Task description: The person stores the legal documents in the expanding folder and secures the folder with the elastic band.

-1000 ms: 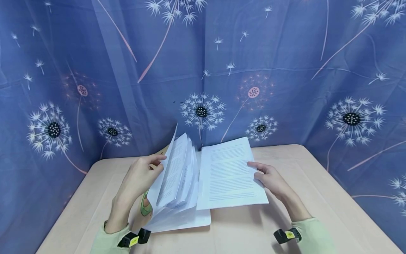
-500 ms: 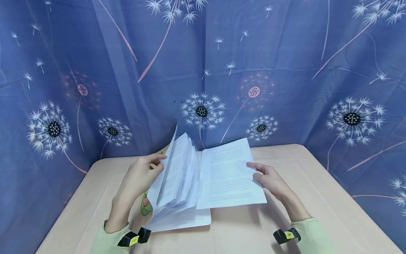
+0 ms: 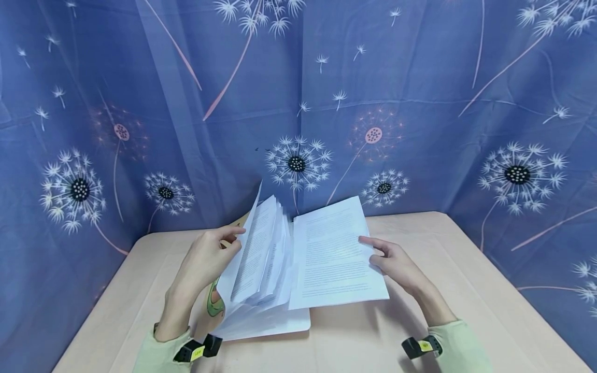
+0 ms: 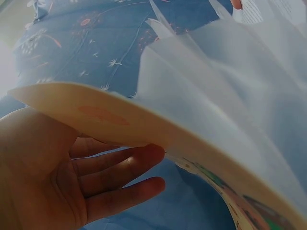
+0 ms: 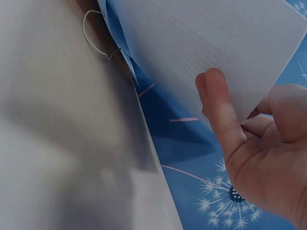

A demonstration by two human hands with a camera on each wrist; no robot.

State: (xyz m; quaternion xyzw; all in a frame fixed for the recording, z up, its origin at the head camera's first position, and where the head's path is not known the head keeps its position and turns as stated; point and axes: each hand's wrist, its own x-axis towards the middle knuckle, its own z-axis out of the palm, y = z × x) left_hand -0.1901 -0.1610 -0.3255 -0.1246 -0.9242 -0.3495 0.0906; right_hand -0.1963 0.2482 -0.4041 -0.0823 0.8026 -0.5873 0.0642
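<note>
A folder (image 3: pixel 289 324) with a patterned outer cover lies partly open at the table's middle, its clear inner sleeves holding printed sheets (image 3: pixel 255 254). My left hand (image 3: pixel 202 261) pinches the raised left cover; the left wrist view shows the cover's tan outside (image 4: pixel 120 115) against that hand (image 4: pixel 86 177). Printed paper (image 3: pixel 338 254) is held at its right edge by my right hand (image 3: pixel 403 267), tilted above the table beside the sleeves. In the right wrist view, fingers of the right hand (image 5: pixel 259 158) lie on the paper's underside (image 5: pixel 192 43).
The table (image 3: pixel 466 290) has a pale pink covering. A blue curtain (image 3: pixel 420 155) with dandelion prints stands behind it and at both sides. A thin pale loop (image 5: pixel 85 36) shows near the table edge in the right wrist view.
My right hand and the printed paper have shifted slightly left, and the paper's top edge stands a little higher. My left hand and the folder cover have stayed put.
</note>
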